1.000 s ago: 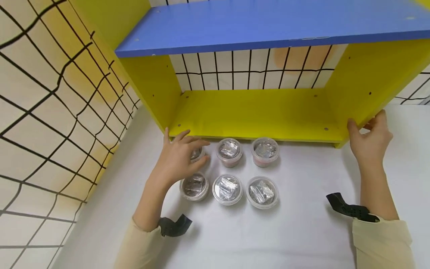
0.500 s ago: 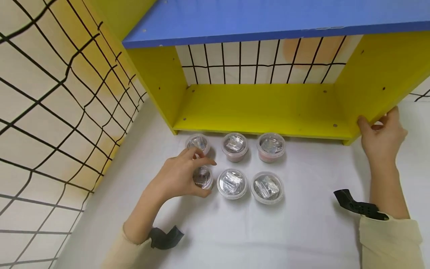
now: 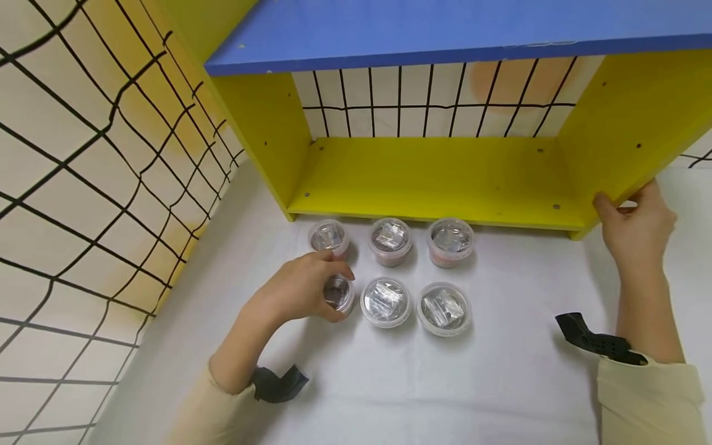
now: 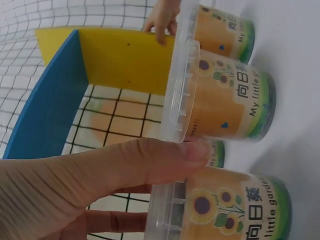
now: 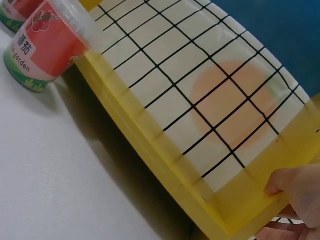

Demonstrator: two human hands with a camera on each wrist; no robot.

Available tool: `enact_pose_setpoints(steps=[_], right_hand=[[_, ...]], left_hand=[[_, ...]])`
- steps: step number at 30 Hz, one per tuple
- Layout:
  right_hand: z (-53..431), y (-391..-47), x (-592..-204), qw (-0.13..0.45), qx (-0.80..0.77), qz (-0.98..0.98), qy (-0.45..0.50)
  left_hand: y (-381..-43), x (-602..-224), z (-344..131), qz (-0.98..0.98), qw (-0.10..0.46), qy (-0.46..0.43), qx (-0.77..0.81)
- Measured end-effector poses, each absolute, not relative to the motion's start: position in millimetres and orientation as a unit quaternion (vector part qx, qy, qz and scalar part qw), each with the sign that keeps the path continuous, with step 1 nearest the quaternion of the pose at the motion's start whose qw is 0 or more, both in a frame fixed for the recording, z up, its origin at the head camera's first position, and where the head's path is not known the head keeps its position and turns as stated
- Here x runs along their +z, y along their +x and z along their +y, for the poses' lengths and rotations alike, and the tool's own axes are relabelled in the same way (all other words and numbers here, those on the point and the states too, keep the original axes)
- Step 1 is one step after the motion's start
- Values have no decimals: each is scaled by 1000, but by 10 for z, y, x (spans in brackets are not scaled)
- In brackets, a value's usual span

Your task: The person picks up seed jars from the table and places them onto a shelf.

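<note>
In the head view my left hand [image 3: 303, 287] grips the front-left lidded plastic tub [image 3: 337, 293], thumb and fingers around its rim. The left wrist view shows that tub [image 4: 235, 205] with an orange sunflower label, the thumb at its lid. Two more tubs, a middle one [image 3: 385, 301] and a right one [image 3: 443, 309], complete the front row. Behind stand three others: left [image 3: 328, 237], middle [image 3: 390, 241] and right [image 3: 450, 241]. Silvery packets show through the lids. My right hand [image 3: 639, 228] holds the lower front edge of the shelf's right side panel [image 5: 250, 215].
The yellow shelf unit [image 3: 434, 179] stands right behind the back row, with a blue board [image 3: 445, 31] across it above. A black-gridded cloth wall [image 3: 72, 204] rises at the left. White cloth [image 3: 445, 389] covers the table.
My left hand has come back from over the back-left tub to the front-left tub and closed around it. The right hand stays on the side panel; the head view has shifted slightly.
</note>
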State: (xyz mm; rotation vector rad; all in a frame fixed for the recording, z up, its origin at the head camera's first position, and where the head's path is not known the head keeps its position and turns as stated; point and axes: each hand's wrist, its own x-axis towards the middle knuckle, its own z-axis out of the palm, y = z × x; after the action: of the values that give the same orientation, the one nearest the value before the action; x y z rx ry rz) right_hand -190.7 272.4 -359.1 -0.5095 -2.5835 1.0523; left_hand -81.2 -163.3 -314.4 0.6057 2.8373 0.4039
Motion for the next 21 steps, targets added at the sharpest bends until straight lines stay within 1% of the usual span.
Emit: enact_pose_setpoints(steps=[5, 9, 13, 15, 18, 21], right_hand=[[2806, -1929, -3697, 121, 358, -911, -163], [2834, -1923, -3750, 95, 343, -919, -169], [2762, -1893, -3711, 86, 339, -921, -174], [2766, -1909, -3704, 91, 359, -912, -175], [2864, -2015, -3764, 92, 402, -891, -189], [3213, -2308, -4110, 106, 459, -861, -193]], left_hand=[[-774, -3158, -1626, 963, 126, 193, 139], [-764, -3175, -1623, 961, 141, 184, 149], [-767, -3170, -1627, 961, 153, 177, 149], [-781, -3153, -1627, 961, 155, 176, 146], [-833, -3115, -1617, 962, 154, 177, 142], [-883, -3095, -1608, 961, 154, 179, 141]])
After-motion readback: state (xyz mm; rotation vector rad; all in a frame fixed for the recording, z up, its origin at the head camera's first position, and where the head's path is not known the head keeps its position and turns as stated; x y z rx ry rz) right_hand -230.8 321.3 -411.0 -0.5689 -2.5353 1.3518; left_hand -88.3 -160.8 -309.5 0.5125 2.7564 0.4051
